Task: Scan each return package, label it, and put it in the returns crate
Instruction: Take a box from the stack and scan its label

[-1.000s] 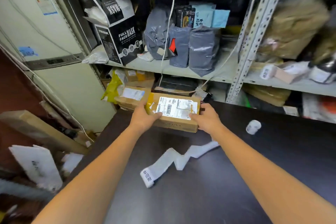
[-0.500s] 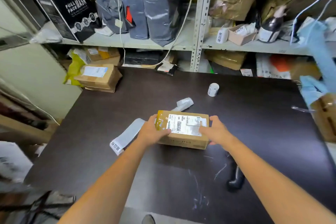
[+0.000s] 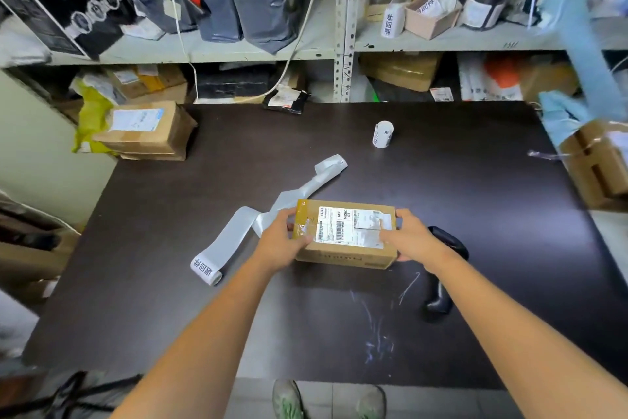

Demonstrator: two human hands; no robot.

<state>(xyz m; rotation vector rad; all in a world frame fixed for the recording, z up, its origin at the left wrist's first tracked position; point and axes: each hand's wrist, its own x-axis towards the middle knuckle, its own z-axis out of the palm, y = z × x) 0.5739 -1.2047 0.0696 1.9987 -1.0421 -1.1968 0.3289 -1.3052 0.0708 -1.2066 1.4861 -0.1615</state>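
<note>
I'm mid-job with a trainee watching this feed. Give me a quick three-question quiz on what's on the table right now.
1. True or false: the left hand and right hand both grip the box.
2. The black scanner lies: A) left of the box, B) right of the box, C) on top of the box.
3. Fill in: the box's barcode label faces ____.
Key: 1 true; 2 B; 3 up.

box [image 3: 345, 235] pulled back from shelf [image 3: 217, 50], seemingly set on table [image 3: 475, 197]
</note>
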